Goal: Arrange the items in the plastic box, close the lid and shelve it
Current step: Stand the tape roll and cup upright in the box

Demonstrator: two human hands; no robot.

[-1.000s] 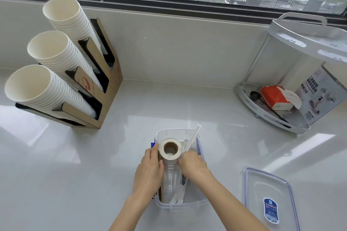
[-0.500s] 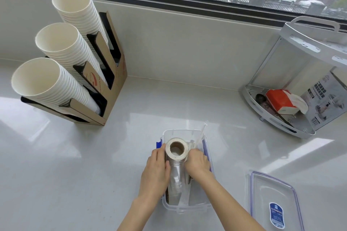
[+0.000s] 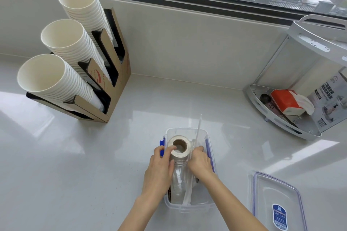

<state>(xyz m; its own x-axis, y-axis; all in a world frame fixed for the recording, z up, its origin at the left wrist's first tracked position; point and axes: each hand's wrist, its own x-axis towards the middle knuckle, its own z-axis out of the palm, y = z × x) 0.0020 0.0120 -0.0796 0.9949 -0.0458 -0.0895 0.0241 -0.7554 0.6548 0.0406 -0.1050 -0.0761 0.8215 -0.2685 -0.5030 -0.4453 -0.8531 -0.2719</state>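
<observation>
Here, a clear plastic box stands open on the pale countertop, close to the person. A roll of cling film on a cardboard core stands tilted in the box, its open end towards the window and raised above the rim. The left hand wraps the roll from the left, thumb across its top edge, fingers clamped on its side. The right hand presses against the roll from the right, its fingers curled down inside the box; whether they close on the roll or on something beneath cannot be told. A thin white stick leans out of the far right corner of the box, its tip above the rim. A second pale strip lies along the box floor beside the roll. Blue latches show on both long sides of the box.

The lid, clear with a blue label, lies flat on the countertop to the right of the box, apart from it. A corner shelf rack stands far right against the wall, its lower tier holding a red tissue pack.
</observation>
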